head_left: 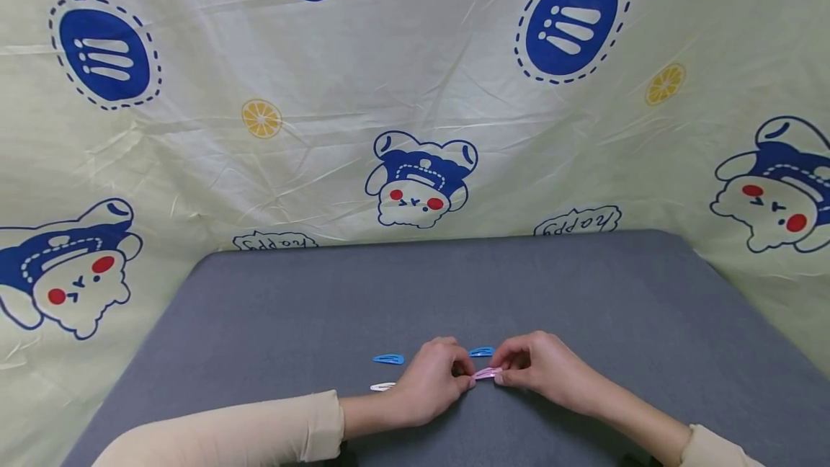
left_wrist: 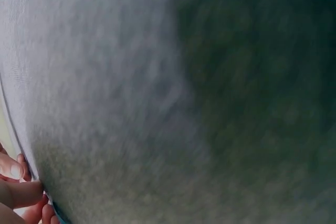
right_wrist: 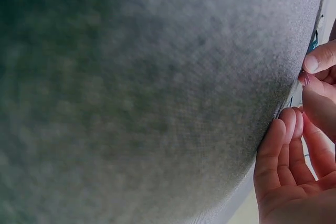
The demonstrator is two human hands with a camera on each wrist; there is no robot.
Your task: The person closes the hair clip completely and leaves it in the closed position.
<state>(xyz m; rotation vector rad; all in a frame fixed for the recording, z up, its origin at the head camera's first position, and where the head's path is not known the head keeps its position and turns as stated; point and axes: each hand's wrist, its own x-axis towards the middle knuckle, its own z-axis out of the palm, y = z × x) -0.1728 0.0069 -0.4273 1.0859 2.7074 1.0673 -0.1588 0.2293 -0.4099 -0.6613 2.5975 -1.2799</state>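
Observation:
In the head view, a pink snap hair clip (head_left: 486, 374) sits just above the grey tabletop between both hands. My right hand (head_left: 547, 372) pinches its right end between thumb and fingers. At the clip's left end are the thumb and bent index finger of my left hand (head_left: 431, 380), which pinch it too. A blue hair clip (head_left: 482, 352) lies just behind the pink one. Another blue hair clip (head_left: 389, 359) rests to the left, beyond my left wrist. Partly covered by the left hand is a white hair clip (head_left: 382, 386). The wrist views catch only fingers at their edges.
Grey cloth covers the table (head_left: 292, 308), whose far edge meets a pale printed curtain (head_left: 324, 186) with cartoon bears. Light sleeves (head_left: 259, 427) reach in from the near side.

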